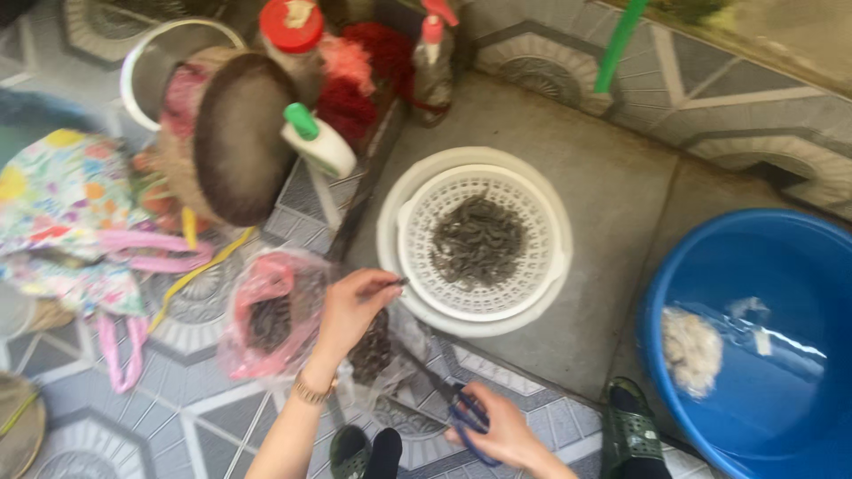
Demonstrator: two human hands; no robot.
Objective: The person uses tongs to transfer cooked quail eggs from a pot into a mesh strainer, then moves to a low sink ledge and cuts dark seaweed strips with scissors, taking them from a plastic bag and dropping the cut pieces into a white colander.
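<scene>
Pink plastic bag (266, 324) lies on the patterned tile floor (204, 417) just left of my left hand (351, 306), dark small shrimp showing through it. My left hand pinches one shrimp (395, 284) between thumb and fingertips, right at the rim of the white bowl (532, 306). Inside that bowl sits a white perforated colander (524, 284) with a heap of grey shrimp in its middle. A clear bag (377, 350) with more of them lies below my left wrist. My right hand (497, 430) is closed around the blue handles of scissors (448, 399), blades pointing up towards the left hand.

Behind, a white squeeze bottle with a green cap (318, 142) leans tilted beside a round woven lid (240, 137); a red-capped jar (293, 35) and a pink-topped spray bottle (433, 62) stand near the wall. A flowered cloth bag (62, 204) lies far left. To the right, a blue basin (763, 355) holds water and something pale. Grey concrete runs under the bowl; decorated tiles surround it.
</scene>
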